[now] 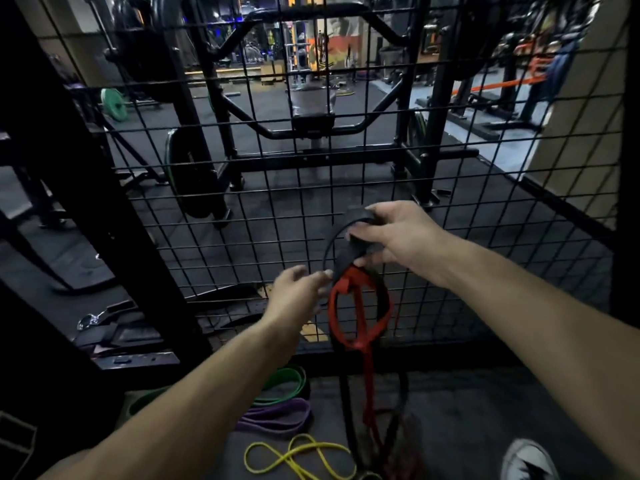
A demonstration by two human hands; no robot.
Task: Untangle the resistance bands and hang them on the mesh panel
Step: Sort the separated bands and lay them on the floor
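1. The right hand (398,235) is raised in front of the black wire mesh panel (450,188), and its fingers are curled around a wide black rubber band (349,252).
2. The left hand (294,294) is lower and to the left. Its fingers are loose and apart, holding nothing, and the fingertips almost touch the bands.
3. A flat red rubber band (349,306) hangs twisted together with the black one. Their long axis goes straight down from the right hand to the dark floor.
4. The left hand is the nearer one to the red loops, which lie just to its right; I think it is going to pull them free.
5. A green flat band (287,382), a purple flat band (277,415) and a thin yellow band (298,457) lie on the floor, not yet hung.
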